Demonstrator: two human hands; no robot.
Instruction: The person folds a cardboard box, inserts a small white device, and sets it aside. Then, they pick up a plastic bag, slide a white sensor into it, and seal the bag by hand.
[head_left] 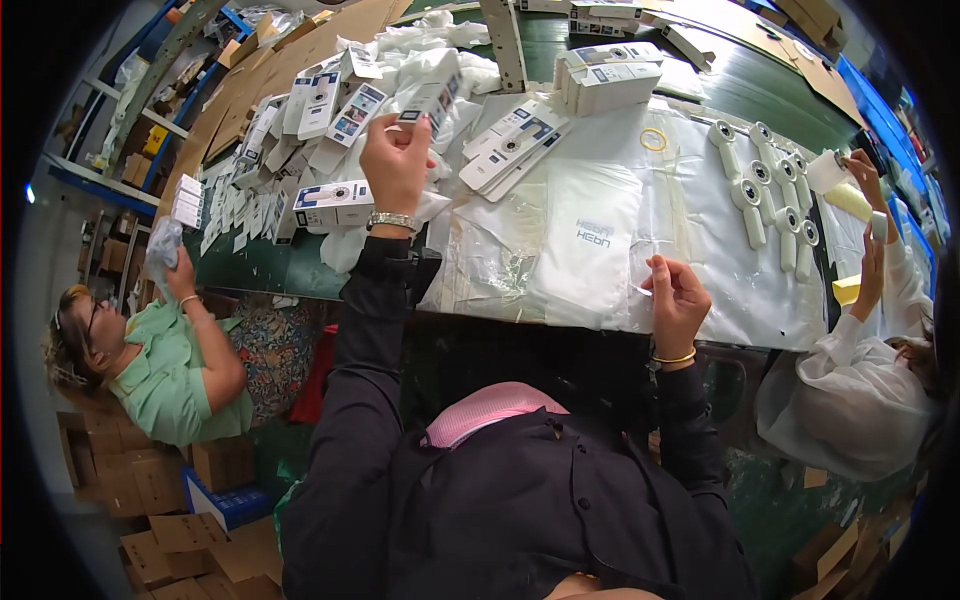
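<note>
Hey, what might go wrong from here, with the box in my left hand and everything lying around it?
The box sits at the fingertips of your left hand, so it might slip. Loose boxes lie jumbled beside that hand; a bump could scatter them. The white bag lies close to the table's near edge, so a sleeve might drag it off.

We see a white printed carton (436, 90) — tilted, held up — and a white pouch (588, 262) lying flat on the worktop (275, 270).
</note>
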